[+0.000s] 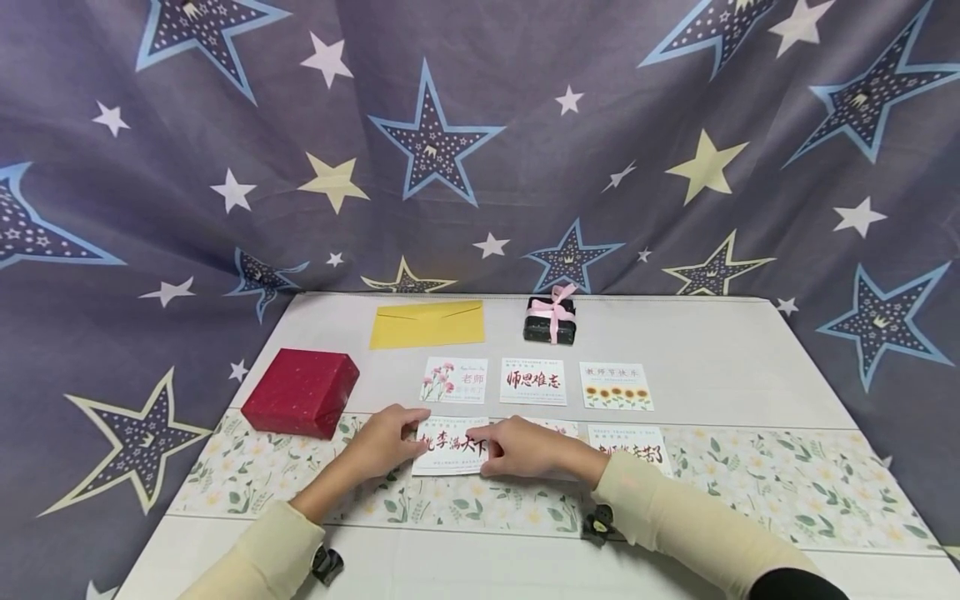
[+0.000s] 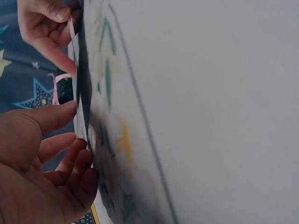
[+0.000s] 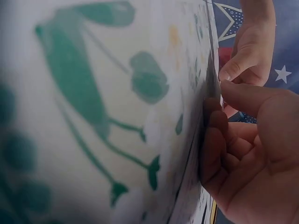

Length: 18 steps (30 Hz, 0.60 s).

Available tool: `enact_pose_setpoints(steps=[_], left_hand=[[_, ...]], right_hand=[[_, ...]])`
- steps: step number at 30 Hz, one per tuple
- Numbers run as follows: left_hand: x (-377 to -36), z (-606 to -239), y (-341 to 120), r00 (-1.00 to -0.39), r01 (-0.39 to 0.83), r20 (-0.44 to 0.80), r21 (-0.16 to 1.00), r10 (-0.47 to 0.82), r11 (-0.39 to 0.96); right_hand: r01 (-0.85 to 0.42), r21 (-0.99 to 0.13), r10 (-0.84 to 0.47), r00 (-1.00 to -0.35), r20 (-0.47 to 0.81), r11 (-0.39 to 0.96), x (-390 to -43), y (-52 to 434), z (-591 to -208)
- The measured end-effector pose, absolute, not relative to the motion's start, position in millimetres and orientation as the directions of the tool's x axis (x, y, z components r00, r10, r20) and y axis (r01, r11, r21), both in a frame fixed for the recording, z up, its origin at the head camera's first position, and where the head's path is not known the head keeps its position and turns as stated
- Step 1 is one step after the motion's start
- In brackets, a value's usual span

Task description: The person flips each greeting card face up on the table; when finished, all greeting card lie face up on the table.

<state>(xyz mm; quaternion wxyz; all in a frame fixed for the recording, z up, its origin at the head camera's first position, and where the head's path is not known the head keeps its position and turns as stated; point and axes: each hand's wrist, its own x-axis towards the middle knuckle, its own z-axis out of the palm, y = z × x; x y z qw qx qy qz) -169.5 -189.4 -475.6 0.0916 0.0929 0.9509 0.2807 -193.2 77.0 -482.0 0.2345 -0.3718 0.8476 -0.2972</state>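
On floral runner (image 1: 750,483), both hands' fingers (image 1: 416,429) pinch card (image 1: 448,454).

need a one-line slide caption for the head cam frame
Both hands, left hand and right hand, pinch a white calligraphy card on the floral runner, beside a red gift box.

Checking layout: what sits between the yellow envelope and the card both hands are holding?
In the head view, one card with pink flowers lies between the yellow envelope and the held card, gripped by the left hand and right hand.
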Motion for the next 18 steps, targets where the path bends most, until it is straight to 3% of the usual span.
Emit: enact_pose_setpoints(steps=[10,18], left_hand=[[-168.3,-476.1,-182.6,-0.970,0.138,-0.119,0.454,0.214,0.880],[-168.4,-469.7,-183.0,-0.959,0.174,-0.132,0.432,0.253,0.885]], right_hand=[[-0.489,-0.636,-0.749,-0.625,-0.222,0.597,-191.9,74.2,-477.1],[-0.486,-0.666,-0.768,-0.605,-0.211,0.566,-192.6,80.2,-472.6]])
